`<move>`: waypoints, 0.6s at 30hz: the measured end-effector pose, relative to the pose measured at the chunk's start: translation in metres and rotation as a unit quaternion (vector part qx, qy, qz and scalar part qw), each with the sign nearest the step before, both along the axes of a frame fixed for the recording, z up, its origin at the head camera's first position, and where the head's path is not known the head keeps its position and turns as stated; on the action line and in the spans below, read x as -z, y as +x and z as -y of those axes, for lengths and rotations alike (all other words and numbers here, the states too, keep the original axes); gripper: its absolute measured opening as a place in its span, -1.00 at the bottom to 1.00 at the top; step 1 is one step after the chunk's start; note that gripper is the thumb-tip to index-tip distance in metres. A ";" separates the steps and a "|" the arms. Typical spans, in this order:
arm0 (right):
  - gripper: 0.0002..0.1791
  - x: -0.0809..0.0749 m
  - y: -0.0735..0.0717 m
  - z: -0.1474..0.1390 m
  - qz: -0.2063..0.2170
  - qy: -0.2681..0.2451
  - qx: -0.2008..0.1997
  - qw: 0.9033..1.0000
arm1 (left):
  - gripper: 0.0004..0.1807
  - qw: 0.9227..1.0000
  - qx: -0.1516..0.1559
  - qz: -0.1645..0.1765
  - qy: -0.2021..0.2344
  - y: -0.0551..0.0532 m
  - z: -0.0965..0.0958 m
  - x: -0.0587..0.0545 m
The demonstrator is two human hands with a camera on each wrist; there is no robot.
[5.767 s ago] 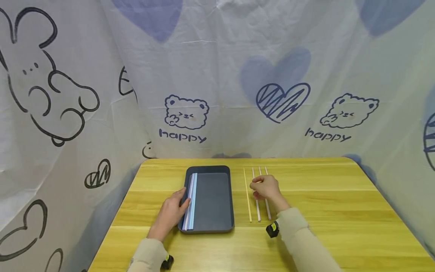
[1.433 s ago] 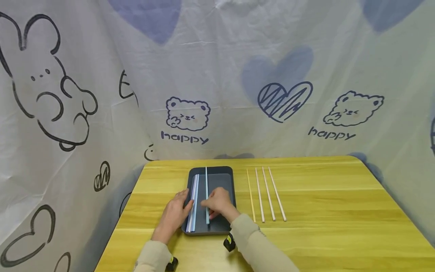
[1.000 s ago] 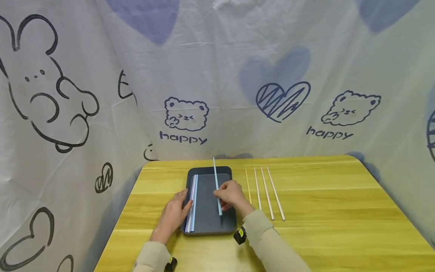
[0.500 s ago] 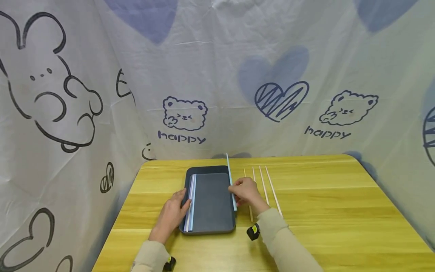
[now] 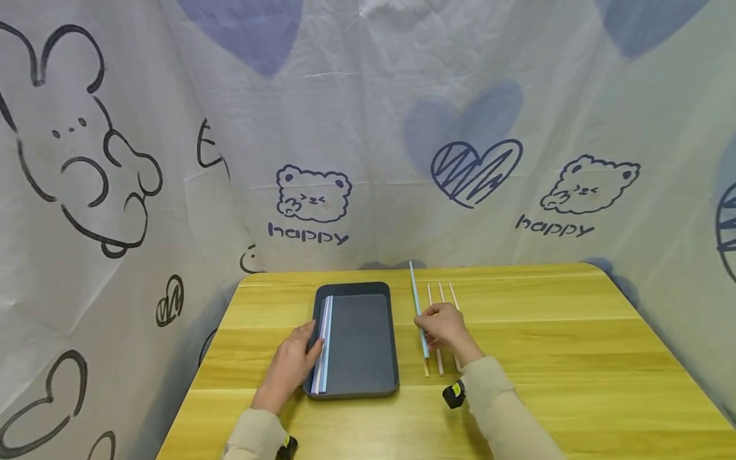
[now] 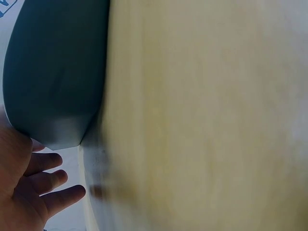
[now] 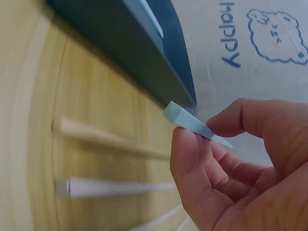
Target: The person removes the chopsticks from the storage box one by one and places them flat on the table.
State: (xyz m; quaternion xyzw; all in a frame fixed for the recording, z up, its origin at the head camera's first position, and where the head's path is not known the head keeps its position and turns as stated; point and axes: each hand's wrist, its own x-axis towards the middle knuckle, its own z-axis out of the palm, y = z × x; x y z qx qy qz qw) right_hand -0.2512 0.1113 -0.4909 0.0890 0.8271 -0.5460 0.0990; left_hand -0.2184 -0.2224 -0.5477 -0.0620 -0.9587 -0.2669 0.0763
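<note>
In the head view my right hand (image 5: 448, 326) pinches a slender light blue stick (image 5: 415, 292), square-ended like a chopstick, between thumb and fingertips. It is tilted, far end raised, and overlaps a yellow stick (image 5: 426, 368) to the right of the dark grey tray (image 5: 362, 345). The right wrist view shows the blue stick's end (image 7: 179, 115) above the table, other fingers curled below. My left hand (image 5: 290, 364) rests at the tray's left rim, thumb over the edge near several purple, white and blue sticks (image 5: 326, 326). Its other fingers (image 6: 65, 198) spread straight outside the wall.
Pale pinkish-white sticks (image 5: 441, 365) lie right of the yellow one, partly hidden by my right hand. The yellow wood-grain table (image 5: 563, 358) extends to both sides. A printed cloth (image 5: 379, 128) hangs behind it and on the left.
My right hand was over the pale sticks at first, later held the blue stick above the tray, and has since carried it right, past the tray's rim. The left hand stays at the rim.
</note>
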 end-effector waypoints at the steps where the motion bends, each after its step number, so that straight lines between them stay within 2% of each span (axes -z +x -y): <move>1: -0.78 0.002 0.000 -0.005 0.001 0.006 0.003 1.000 | -0.35 1.000 0.000 0.000 0.002 0.000 0.000 0.000; 9: -0.76 0.013 0.002 -0.040 0.004 0.024 0.026 0.999 | -0.36 1.000 0.004 -0.022 -0.001 0.000 0.000 0.002; 18: -0.70 0.018 0.012 -0.074 -0.005 0.062 0.019 0.998 | -0.36 1.000 0.006 -0.018 -0.003 0.000 0.000 0.003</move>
